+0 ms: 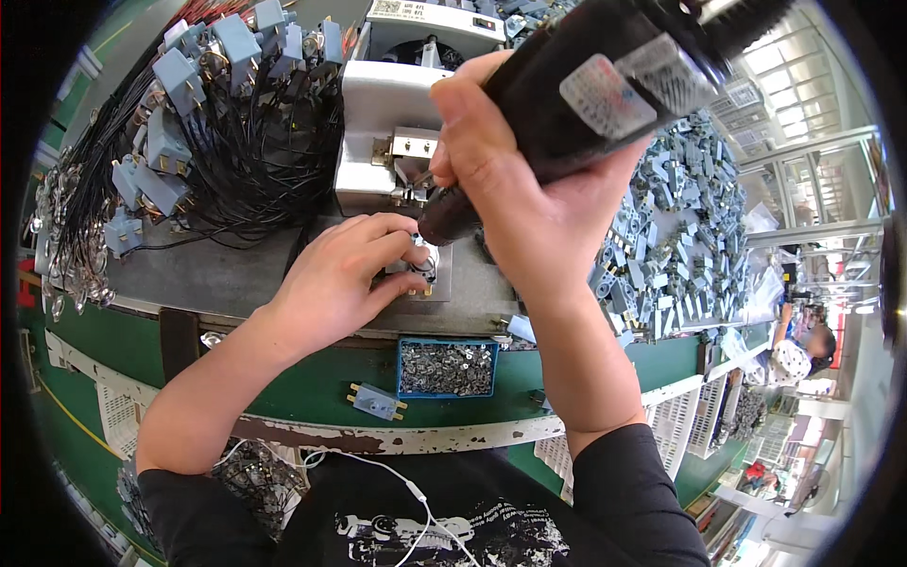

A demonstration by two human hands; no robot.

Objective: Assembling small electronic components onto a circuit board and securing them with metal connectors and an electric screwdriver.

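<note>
My right hand (515, 194) is wrapped around a thick black electric screwdriver (557, 104), which tilts down to the left. The tool's dark lower end (448, 217) meets a small plug part (425, 271) on the metal work plate, and it hides the exact contact point. From the left, my left hand (345, 269) pinches this part between thumb and fingers. Brass-coloured pins show at the part's near edge. Just behind stands a white metal bench machine (378, 104) with a small metal block at its front.
At the left lie black cables (274, 189) with grey-blue plugs (170, 142). Loose plug housings (661, 236) heap up at the right. Nearer me are a blue tray (400, 370) of small metal pieces and a single plug (376, 403). Another person (798, 359) sits far right.
</note>
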